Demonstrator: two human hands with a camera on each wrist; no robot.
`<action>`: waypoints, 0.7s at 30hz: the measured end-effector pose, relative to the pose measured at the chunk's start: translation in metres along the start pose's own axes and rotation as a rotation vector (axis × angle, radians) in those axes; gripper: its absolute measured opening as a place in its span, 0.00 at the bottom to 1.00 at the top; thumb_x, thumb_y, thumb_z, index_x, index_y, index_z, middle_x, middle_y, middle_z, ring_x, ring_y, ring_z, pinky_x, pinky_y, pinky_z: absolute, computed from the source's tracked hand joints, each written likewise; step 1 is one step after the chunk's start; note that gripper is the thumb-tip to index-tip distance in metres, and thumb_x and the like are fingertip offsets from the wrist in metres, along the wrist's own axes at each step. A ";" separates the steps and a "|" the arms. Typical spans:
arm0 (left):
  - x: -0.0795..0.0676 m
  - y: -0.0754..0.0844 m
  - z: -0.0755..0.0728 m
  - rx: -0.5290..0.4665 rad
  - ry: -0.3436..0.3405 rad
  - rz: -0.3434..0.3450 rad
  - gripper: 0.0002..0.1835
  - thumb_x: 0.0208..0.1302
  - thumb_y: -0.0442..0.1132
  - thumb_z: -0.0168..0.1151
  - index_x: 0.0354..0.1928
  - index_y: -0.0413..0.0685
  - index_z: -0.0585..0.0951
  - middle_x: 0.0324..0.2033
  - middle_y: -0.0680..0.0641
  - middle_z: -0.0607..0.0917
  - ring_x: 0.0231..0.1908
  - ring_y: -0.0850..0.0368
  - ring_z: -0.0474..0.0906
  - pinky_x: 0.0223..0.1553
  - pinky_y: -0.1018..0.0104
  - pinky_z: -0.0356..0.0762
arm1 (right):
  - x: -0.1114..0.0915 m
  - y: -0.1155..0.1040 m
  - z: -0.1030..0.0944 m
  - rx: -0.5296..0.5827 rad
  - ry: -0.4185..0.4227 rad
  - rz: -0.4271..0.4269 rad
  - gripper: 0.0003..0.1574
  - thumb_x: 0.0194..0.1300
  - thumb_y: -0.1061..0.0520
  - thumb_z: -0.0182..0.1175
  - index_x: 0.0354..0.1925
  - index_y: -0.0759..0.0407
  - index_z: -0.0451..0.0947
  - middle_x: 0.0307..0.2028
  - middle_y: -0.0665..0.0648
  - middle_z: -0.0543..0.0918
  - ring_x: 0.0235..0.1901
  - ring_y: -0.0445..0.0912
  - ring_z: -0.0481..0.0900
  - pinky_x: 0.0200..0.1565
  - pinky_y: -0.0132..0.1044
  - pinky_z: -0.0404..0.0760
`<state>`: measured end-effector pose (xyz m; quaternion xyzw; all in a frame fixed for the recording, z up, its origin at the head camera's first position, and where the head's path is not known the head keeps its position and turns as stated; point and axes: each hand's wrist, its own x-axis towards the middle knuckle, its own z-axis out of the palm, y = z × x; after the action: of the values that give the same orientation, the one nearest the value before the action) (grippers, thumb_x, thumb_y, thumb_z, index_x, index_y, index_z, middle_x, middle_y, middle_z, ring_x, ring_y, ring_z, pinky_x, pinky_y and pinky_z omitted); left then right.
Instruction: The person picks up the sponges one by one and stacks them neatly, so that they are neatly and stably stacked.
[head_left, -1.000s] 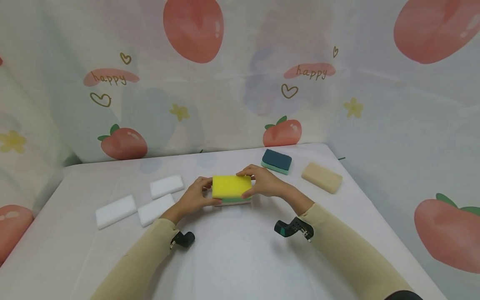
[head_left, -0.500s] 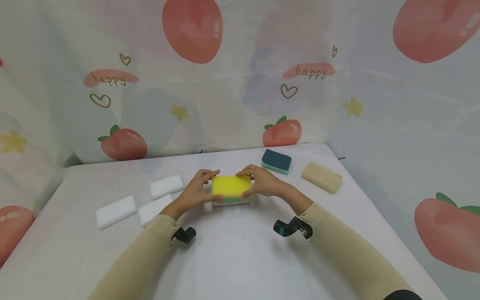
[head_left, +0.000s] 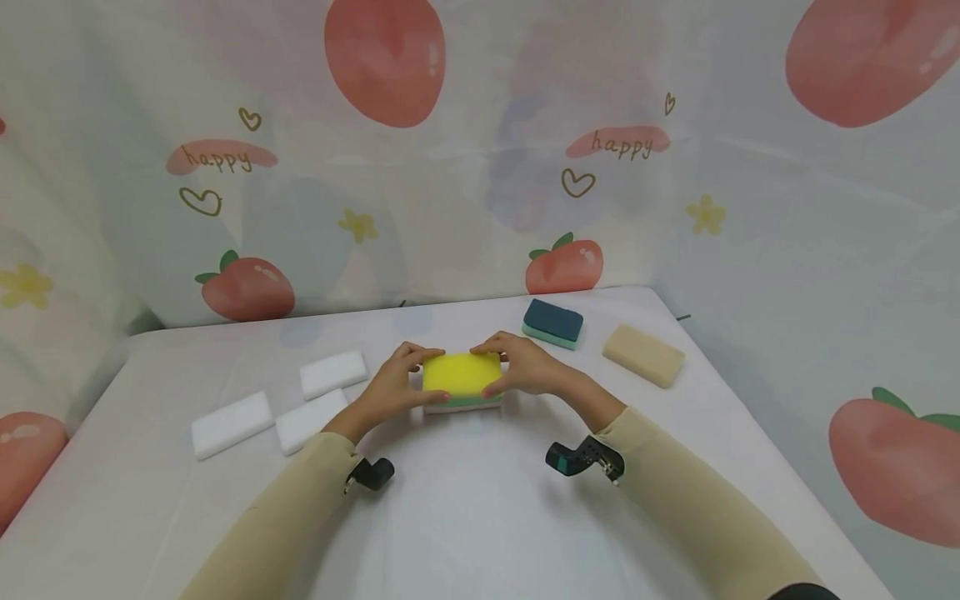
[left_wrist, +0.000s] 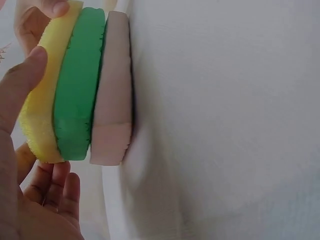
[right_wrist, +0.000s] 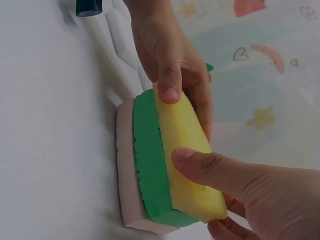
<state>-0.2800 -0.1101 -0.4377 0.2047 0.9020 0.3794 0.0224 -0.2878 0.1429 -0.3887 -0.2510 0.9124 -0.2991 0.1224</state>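
Head view: gripping bright-yellow rectangular foam sponge (head_left: 462,375) by both ends with left hand (head_left: 393,383) and right hand (head_left: 528,365), at middle of tabletop (head_left: 480,525). Left wrist view: stacked over thick green slab (left_wrist: 80,95) and pale-pink slab (left_wrist: 112,90). Right wrist view: touching green slab.

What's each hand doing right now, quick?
Left hand: holding the left end of the yellow sponge.
Right hand: holding that yellow sponge's right end.

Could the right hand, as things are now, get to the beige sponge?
Probably yes. The right hand would first have to let go of the yellow sponge, but the beige sponge lies close to its right, uncovered, and nothing seems to stand between them.
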 end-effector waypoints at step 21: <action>-0.001 0.002 -0.002 -0.002 -0.010 -0.019 0.40 0.50 0.56 0.77 0.65 0.56 0.75 0.45 0.49 0.71 0.55 0.47 0.71 0.59 0.51 0.71 | -0.010 0.010 -0.005 0.082 0.042 -0.045 0.44 0.53 0.49 0.76 0.65 0.59 0.72 0.61 0.57 0.76 0.61 0.54 0.73 0.64 0.48 0.72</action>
<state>-0.2786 -0.1107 -0.4350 0.1980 0.9035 0.3790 0.0309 -0.2851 0.1578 -0.3905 -0.2599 0.8958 -0.3443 0.1069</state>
